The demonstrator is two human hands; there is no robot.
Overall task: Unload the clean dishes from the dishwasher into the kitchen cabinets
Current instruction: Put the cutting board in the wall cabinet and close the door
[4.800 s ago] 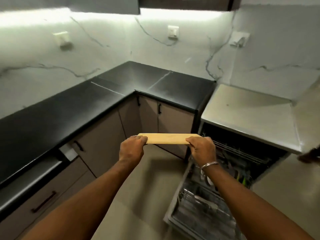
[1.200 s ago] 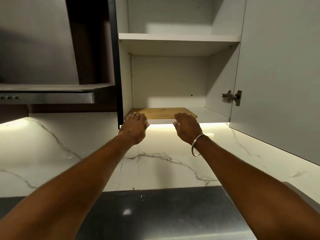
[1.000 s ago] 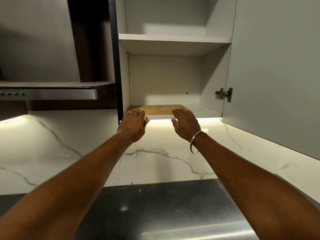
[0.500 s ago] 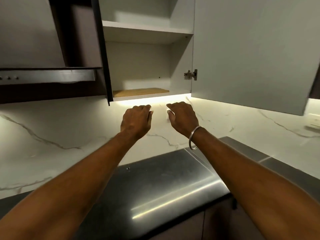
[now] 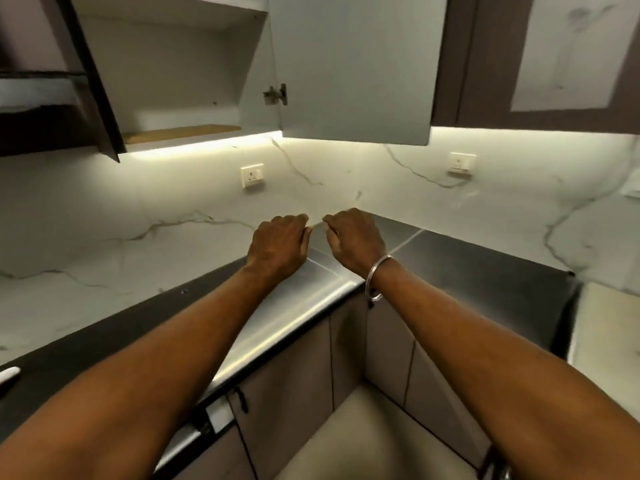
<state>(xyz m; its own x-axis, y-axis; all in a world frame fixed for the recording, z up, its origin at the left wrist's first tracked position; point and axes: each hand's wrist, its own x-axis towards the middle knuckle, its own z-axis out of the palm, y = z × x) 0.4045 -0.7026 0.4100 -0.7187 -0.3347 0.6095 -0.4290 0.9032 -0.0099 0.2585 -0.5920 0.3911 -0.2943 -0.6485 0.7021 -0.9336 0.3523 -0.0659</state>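
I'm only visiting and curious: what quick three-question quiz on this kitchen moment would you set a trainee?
1. True or false: the wooden cutting board lies on the bottom shelf of the open cabinet.
2. The left hand holds: A a plate, B nothing, C a cup.
3. Fill in: the metal bracelet sits on the ___ wrist.
Key: 1 true; 2 B; 3 right.

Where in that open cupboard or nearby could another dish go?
The lower shelf is bare only in a strip between the wooden board and the right wall. The countertop shows bare from marble wall to front edge, except a white object far left. The upper shelf hides its top.
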